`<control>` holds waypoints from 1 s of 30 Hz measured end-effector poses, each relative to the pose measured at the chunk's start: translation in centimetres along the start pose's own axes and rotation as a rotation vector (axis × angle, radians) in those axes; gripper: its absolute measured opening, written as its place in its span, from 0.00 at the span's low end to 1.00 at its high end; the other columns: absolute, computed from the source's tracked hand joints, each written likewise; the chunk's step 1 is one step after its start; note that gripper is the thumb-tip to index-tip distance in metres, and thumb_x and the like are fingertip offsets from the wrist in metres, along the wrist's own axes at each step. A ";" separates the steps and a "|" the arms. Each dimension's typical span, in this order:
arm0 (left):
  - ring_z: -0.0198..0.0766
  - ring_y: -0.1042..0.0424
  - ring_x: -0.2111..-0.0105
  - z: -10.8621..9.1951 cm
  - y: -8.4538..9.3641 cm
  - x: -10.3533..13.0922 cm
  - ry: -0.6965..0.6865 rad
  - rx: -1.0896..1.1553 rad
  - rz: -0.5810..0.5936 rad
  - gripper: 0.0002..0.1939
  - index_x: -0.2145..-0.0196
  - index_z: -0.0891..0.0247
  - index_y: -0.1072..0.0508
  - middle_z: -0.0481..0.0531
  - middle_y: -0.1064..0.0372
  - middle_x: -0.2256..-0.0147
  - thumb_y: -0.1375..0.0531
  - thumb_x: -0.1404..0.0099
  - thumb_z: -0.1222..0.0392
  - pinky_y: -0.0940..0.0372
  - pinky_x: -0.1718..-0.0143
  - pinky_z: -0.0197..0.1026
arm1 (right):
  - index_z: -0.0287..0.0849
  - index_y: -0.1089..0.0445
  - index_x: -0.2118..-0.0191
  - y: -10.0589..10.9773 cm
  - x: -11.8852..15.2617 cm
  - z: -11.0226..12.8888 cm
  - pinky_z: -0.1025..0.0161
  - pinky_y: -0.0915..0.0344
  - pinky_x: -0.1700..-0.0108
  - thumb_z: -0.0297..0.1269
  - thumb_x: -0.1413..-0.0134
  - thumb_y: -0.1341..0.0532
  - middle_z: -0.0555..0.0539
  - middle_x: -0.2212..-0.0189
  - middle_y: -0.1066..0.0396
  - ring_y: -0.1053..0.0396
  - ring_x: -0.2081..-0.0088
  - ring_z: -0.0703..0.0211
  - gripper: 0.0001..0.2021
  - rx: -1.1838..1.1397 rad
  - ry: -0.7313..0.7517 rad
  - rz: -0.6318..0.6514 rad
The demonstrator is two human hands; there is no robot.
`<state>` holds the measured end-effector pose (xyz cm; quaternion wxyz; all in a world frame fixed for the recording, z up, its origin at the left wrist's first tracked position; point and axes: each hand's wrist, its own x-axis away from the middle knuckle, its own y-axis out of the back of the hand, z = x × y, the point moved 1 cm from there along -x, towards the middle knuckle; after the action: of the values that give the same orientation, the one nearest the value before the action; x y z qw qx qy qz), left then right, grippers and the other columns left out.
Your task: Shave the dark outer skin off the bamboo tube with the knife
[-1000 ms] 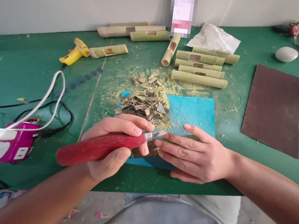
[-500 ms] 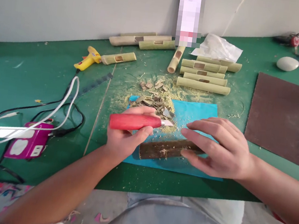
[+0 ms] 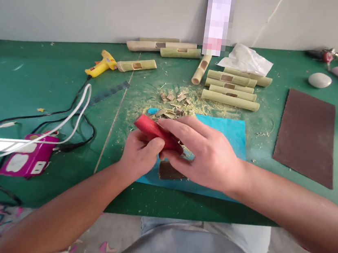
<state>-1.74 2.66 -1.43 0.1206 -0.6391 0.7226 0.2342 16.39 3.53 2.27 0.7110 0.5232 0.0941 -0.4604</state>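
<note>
My left hand (image 3: 141, 154) is closed round the red handle of a carving knife (image 3: 150, 128), its back end pointing up and left. My right hand (image 3: 205, 155) reaches over from the right, its fingers and thumb on either side of the same handle near the blade end. The blade is mostly hidden by that hand. Below the hands, a dark brown bamboo piece (image 3: 171, 172) lies on a blue sheet (image 3: 230, 130), largely covered by my right hand. Chips and shavings (image 3: 170, 113) are heaped just behind.
Several cut bamboo tubes (image 3: 230, 100) lie at the back. A yellow glue gun (image 3: 102, 65), a purple power block (image 3: 37, 155) and cables are on the left. On the right are brown sandpaper (image 3: 306, 135) and a white oval object (image 3: 319, 80).
My right hand has moved left from the bamboo piece onto the red knife. The knife has tilted, its blade end now pointing down and right. The view has shifted slightly.
</note>
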 end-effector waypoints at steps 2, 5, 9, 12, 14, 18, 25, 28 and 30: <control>0.30 0.36 0.86 -0.1 -0.1 -0.1 -0.009 0.026 0.017 0.22 0.76 0.61 0.31 0.43 0.33 0.84 0.42 0.25 0.49 0.42 0.87 0.35 | 0.34 0.32 0.42 0.3 -0.1 0.2 0.63 0.26 0.64 0.28 0.36 0.43 0.42 0.56 0.23 0.25 0.61 0.59 0.18 0.023 0.004 0.010; 0.31 0.36 0.85 -0.3 -0.3 0.0 -0.019 0.024 0.047 0.21 0.75 0.60 0.31 0.43 0.33 0.83 0.42 0.25 0.49 0.42 0.86 0.34 | 0.33 0.30 0.43 0.5 -0.2 0.5 0.62 0.27 0.67 0.28 0.37 0.43 0.42 0.58 0.23 0.25 0.62 0.57 0.18 0.062 -0.004 0.025; 0.33 0.35 0.82 -0.6 -0.5 0.2 -0.018 -0.016 0.107 0.23 0.73 0.60 0.29 0.44 0.33 0.82 0.42 0.26 0.42 0.41 0.82 0.36 | 0.35 0.31 0.42 1.6 -0.4 0.7 0.61 0.25 0.65 0.29 0.38 0.44 0.43 0.57 0.23 0.25 0.63 0.58 0.20 0.030 -0.059 0.019; 0.32 0.34 0.80 -1.1 -0.3 0.1 0.015 -0.063 0.168 0.22 0.67 0.61 0.25 0.47 0.27 0.75 0.43 0.26 0.41 0.38 0.78 0.37 | 0.39 0.33 0.38 3.5 -0.4 0.2 0.62 0.23 0.60 0.28 0.43 0.38 0.46 0.57 0.23 0.24 0.62 0.59 0.26 -0.122 -0.189 0.004; 0.32 0.31 0.77 -1.5 -0.1 0.0 0.053 -0.164 0.266 0.17 0.64 0.61 0.23 0.48 0.24 0.70 0.36 0.30 0.44 0.36 0.74 0.36 | 0.42 0.34 0.38 5.0 -0.2 -0.4 0.61 0.21 0.59 0.28 0.44 0.35 0.48 0.56 0.24 0.23 0.61 0.58 0.28 -0.289 -0.304 -0.022; 0.46 0.24 0.63 -2.0 -0.2 0.3 0.055 -0.617 0.632 0.30 0.57 0.61 0.23 0.52 0.22 0.62 0.24 0.49 0.38 0.31 0.62 0.45 | 0.45 0.27 0.61 6.7 1.0 -1.7 0.60 0.21 0.66 0.28 0.50 0.29 0.51 0.67 0.25 0.24 0.68 0.59 0.11 -0.495 -0.366 -0.121; 0.47 0.25 0.61 -1.7 -0.6 0.6 -0.031 -0.700 0.719 0.14 0.56 0.62 0.23 0.54 0.22 0.62 0.31 0.37 0.53 0.33 0.61 0.47 | 0.50 0.30 0.58 5.5 4.0 -2.6 0.57 0.20 0.64 0.28 0.48 0.31 0.49 0.64 0.22 0.22 0.65 0.54 0.14 -0.480 -0.277 -0.076; 0.46 0.25 0.61 -1.4 -0.4 0.4 -0.022 -0.612 0.691 0.15 0.53 0.63 0.23 0.55 0.22 0.61 0.33 0.34 0.54 0.32 0.60 0.47 | 0.49 0.28 0.58 5.0 4.4 -2.9 0.56 0.20 0.60 0.28 0.48 0.32 0.48 0.64 0.23 0.22 0.62 0.53 0.13 -0.481 -0.213 -0.067; 0.45 0.25 0.61 -1.3 -0.3 0.3 -0.021 -0.563 0.678 0.14 0.53 0.63 0.23 0.55 0.21 0.61 0.34 0.34 0.53 0.31 0.60 0.46 | 0.47 0.28 0.58 4.7 4.5 -3.1 0.58 0.21 0.59 0.28 0.48 0.32 0.48 0.63 0.23 0.22 0.62 0.56 0.11 -0.480 -0.180 -0.038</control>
<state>-1.33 1.77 -0.54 -0.1344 -0.3712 0.7982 0.4549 23.57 3.69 1.26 0.8115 0.2947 0.1467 -0.4828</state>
